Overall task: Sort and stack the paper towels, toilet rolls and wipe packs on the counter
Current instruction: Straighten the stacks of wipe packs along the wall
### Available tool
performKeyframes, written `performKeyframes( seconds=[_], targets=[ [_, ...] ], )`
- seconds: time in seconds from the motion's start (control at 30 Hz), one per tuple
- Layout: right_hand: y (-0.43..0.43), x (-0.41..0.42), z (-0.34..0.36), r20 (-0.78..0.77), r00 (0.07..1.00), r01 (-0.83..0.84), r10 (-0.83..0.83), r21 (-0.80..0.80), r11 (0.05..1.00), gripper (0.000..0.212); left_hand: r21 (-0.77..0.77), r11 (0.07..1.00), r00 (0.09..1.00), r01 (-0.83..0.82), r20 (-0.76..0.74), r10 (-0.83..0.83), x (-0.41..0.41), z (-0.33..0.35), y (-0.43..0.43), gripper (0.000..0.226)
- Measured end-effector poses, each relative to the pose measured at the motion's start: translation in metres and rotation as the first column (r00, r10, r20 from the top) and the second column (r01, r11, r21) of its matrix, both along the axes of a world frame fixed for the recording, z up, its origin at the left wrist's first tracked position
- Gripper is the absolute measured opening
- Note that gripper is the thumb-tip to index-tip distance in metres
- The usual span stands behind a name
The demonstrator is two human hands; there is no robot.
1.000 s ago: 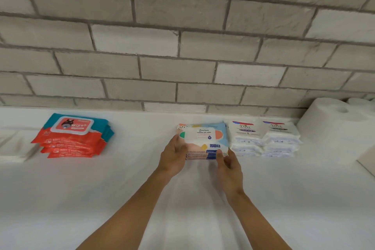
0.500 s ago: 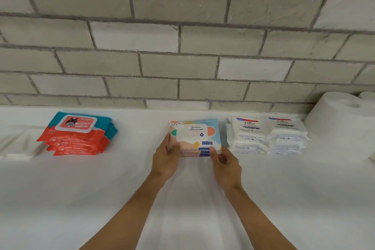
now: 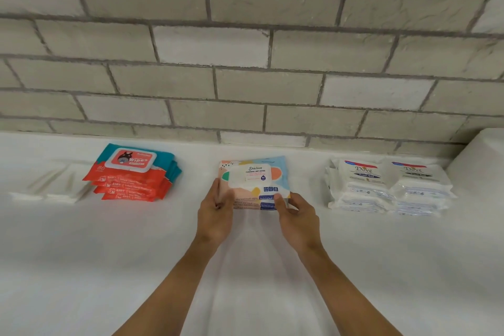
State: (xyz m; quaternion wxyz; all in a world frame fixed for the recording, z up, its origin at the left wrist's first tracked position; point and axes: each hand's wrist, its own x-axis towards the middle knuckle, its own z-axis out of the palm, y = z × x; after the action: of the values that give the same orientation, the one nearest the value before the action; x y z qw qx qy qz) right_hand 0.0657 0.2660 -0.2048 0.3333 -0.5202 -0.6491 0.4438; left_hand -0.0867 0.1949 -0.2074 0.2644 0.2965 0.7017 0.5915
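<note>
The pastel wipe stack (image 3: 253,183) sits on the worktop (image 3: 81,267) between the grips: left grip (image 3: 215,213) clasps its left edge, right grip (image 3: 298,218) pinches its right corner. Red packs (image 3: 131,174) lie leftward, white packs (image 3: 390,185) rightward.

left hand (image 3: 215,213) and right hand (image 3: 298,215) hold pastel wipes (image 3: 253,177).

Glossy plastic film on Dove packs (image 3: 390,185) far right; matt white counter (image 3: 81,267); rough grey brick wall (image 3: 245,49) far.

Bare forearms, slender wrists; left hand (image 3: 215,217), right hand (image 3: 300,222) both bare.
</note>
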Motion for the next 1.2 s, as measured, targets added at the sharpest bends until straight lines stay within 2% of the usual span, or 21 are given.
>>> performKeyframes(
  seconds=[0.23,0.67,1.1,1.2],
  targets=[
    [-0.007,-0.029,0.000,0.042,0.999,-0.021,0.021,-0.008,1.000,0.019,0.012,0.999,0.999,-0.037,-0.028,0.038,-0.026,-0.005,-0.014,0.049],
    [-0.022,-0.064,0.004,0.118,0.993,-0.025,0.027,-0.016,1.000,0.023,0.049,0.997,0.998,0.063,-0.033,-0.061,-0.062,-0.006,-0.035,0.050],
    [-0.032,-0.080,0.008,0.091,0.996,-0.009,0.013,-0.050,0.999,0.023,0.044,0.991,0.991,0.127,-0.047,-0.125,-0.081,-0.006,-0.044,0.052],
    [-0.034,-0.082,0.008,0.053,0.998,0.019,-0.014,-0.084,0.996,0.035,0.046,0.988,0.988,0.149,-0.049,-0.147,-0.081,-0.001,-0.047,0.050]
  ],
)
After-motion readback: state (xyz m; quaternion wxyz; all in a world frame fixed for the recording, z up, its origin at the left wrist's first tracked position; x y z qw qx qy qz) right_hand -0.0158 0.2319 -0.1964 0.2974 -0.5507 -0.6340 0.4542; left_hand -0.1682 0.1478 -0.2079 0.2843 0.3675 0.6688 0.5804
